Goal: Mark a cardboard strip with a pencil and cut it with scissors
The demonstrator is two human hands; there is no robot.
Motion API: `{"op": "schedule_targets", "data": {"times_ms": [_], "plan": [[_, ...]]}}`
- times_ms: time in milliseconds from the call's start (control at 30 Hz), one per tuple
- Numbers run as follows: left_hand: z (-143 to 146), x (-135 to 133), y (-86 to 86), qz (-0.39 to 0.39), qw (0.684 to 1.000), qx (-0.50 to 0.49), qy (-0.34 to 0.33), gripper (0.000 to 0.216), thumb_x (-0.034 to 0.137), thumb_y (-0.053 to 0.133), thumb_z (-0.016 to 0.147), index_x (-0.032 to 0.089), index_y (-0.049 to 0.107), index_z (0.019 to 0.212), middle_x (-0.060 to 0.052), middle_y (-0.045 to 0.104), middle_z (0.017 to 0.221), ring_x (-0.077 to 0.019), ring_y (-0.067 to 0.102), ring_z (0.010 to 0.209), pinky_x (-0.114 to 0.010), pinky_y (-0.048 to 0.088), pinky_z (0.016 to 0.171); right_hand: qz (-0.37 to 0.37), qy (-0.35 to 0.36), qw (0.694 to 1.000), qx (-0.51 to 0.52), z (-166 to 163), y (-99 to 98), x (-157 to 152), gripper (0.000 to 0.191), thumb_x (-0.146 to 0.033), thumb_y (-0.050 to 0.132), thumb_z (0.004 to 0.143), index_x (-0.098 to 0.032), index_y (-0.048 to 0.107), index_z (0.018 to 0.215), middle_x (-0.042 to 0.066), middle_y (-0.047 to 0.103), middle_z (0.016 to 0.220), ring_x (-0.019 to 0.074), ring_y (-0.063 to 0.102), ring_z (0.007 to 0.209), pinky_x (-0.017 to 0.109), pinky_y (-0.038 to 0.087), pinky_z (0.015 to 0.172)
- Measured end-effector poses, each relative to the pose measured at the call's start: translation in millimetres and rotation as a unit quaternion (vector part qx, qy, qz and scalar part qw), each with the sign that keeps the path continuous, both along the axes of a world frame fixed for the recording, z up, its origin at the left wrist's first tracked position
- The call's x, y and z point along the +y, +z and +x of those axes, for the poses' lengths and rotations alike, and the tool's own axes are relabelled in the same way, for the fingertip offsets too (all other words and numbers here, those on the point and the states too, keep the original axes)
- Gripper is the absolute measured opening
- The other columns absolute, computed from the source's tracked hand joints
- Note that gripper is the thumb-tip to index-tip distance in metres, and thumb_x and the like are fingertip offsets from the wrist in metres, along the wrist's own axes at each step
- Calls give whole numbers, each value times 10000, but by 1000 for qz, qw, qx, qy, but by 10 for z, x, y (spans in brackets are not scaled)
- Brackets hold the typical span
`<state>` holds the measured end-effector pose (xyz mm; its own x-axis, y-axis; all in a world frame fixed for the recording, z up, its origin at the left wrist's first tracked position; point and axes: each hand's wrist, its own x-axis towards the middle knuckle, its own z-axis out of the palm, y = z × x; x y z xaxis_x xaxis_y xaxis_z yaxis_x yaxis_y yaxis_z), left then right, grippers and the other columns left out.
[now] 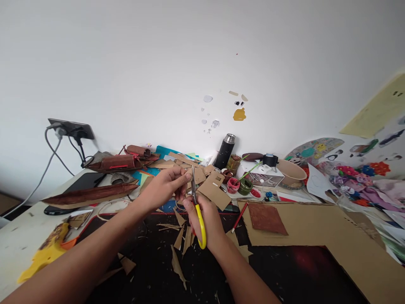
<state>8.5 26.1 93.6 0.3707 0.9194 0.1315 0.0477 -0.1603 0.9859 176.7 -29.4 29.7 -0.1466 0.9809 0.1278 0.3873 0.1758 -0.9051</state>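
Note:
My right hand (207,221) grips a pair of scissors (201,230) by the yellow handle, the metal blades pointing up and away from me. Close against the blades, my left hand (169,183) is closed in a pinch; whatever lies between its fingers is too small or hidden to make out. Below and around both hands, cut cardboard scraps (179,268) are scattered on a dark mat (148,270). Behind the hands lies a heap of larger cardboard pieces (213,190).
A black thermos (225,152) stands by the wall, near open paint jars (233,185). At right, a brown-painted square (267,218) rests on a cardboard sheet (310,219), beside a red pencil (239,217). At left are a yellow glue gun (47,253) and a long brown-painted piece (91,195).

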Motion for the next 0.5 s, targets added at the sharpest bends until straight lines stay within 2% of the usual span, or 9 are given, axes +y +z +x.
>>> {"op": "schedule_targets", "data": {"times_ms": [300, 500], "plan": [[-37, 15, -21, 13, 999, 29, -8, 390, 534, 664, 966, 219, 544, 770, 27, 613, 572, -133, 568, 508, -252, 438, 520, 34, -5, 999, -22, -11, -8, -2, 370, -568, 615, 1032, -233, 769, 1069, -23, 577, 537, 229, 694, 628, 271, 501, 574], [-43, 26, -43, 23, 999, 41, -4, 389, 532, 661, 965, 223, 533, 765, 27, 612, 575, -135, 568, 503, -258, 435, 518, 53, -3, 998, -32, -7, 21, -6, 348, -547, 607, 1039, -232, 753, 1033, 11, 659, 676, 218, 683, 653, 267, 471, 561]]}}
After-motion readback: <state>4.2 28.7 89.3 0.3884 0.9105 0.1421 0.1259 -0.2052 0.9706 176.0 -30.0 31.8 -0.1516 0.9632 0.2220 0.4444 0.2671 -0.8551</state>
